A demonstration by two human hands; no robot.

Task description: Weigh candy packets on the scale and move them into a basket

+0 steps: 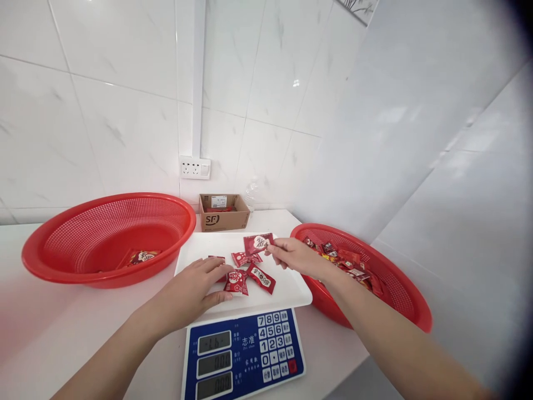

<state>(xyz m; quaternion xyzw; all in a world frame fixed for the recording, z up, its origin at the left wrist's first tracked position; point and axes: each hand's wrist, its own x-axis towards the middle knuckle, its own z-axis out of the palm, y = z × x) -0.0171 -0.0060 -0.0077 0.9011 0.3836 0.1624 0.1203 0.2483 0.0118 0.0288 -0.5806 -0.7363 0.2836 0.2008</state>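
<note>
A white weighing tray [291,291] tops a blue electronic scale [244,355] in front of me. Several small red candy packets [247,275] lie on the tray. My left hand [200,286] rests on the tray's left part, fingers flat and spread, touching a packet at its fingertips. My right hand [291,256] pinches one red packet [258,243] above the tray's far side.
A big red mesh basket [54,258] at the left holds a few packets [139,257]. Another red basket [412,311] at the right is filled with several red packets. A small cardboard box [225,214] and a wall socket [195,168] sit behind, against the tiled wall.
</note>
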